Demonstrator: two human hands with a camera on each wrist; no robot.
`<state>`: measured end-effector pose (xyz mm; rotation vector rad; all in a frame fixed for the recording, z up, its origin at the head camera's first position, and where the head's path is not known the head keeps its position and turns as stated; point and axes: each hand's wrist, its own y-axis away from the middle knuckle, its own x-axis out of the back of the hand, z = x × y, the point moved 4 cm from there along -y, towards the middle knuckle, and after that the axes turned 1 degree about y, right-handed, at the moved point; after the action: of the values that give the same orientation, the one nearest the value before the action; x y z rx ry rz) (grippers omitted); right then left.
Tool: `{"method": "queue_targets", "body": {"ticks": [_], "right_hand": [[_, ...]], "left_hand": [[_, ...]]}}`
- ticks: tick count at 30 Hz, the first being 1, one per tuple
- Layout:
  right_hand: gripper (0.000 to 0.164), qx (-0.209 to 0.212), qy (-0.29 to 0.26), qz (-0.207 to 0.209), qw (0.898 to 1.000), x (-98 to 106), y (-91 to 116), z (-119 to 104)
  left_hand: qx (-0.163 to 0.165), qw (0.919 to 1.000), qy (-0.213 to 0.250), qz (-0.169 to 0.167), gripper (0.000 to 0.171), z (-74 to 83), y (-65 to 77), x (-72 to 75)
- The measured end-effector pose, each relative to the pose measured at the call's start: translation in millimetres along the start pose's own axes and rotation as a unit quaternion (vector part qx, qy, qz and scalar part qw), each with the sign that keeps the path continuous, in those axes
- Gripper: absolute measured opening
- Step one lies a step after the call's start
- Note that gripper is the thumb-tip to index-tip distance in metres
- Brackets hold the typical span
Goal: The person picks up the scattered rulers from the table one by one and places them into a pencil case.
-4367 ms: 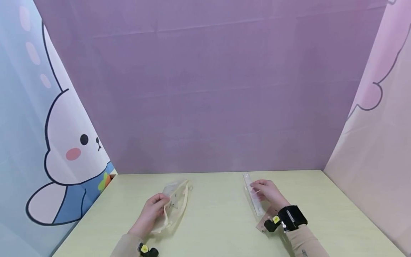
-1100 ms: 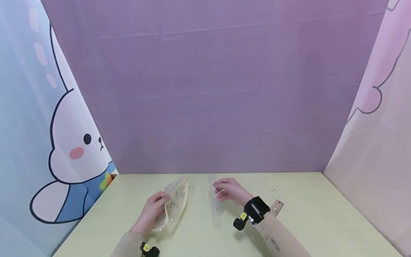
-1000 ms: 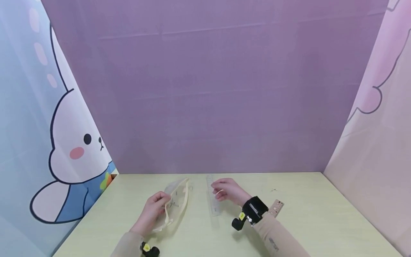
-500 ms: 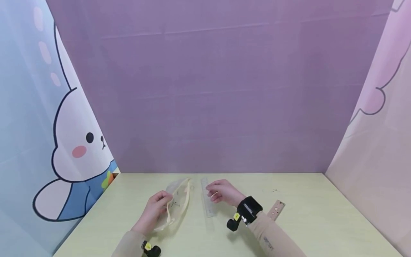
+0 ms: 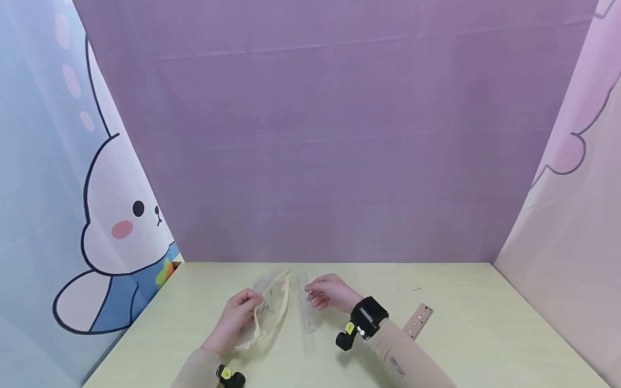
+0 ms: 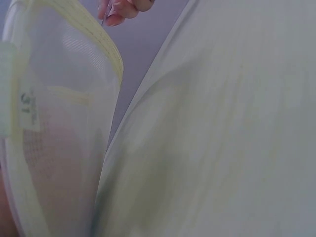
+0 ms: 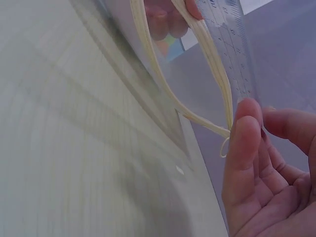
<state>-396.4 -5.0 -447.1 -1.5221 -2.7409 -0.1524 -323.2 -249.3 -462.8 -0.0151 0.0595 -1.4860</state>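
Observation:
My left hand (image 5: pixel 236 317) grips one edge of a translucent mesh zip pouch (image 5: pixel 280 308) with a cream zipper, its mouth spread apart. A label printed "31" shows on the pouch (image 6: pixel 64 123) in the left wrist view. To the right of the pouch, my right hand (image 5: pixel 335 293) pinches a clear plastic ruler (image 5: pixel 308 312) between thumb and fingers. The ruler (image 7: pixel 229 49) has printed scale marks in the right wrist view, where it appears alongside the zipper edge of the pouch (image 7: pixel 160 81). Whether the two touch I cannot tell.
A flat pinkish-tan strip with cut-out holes (image 5: pixel 419 320) lies on the pale table (image 5: pixel 485 334), partly behind my right forearm. Farther back are tiny dark marks or bits (image 5: pixel 418 289). A purple cloth (image 5: pixel 335 134) stands behind the table, with printed curtains on both sides.
My right hand has carried the clear ruler leftward, close to the pouch, exposing the tan strip on the table. My left hand keeps holding the pouch in nearly the same place.

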Motion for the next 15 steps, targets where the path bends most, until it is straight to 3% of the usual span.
{"method": "queue_targets", "body": {"ticks": [15], "right_hand": [[0.02,-0.008,0.013,0.004,1.0,-19,-7,0]], "left_hand": [[-0.003,1.0,-0.001,-0.004,0.02,-1.2,-0.4,-2.1]]}}
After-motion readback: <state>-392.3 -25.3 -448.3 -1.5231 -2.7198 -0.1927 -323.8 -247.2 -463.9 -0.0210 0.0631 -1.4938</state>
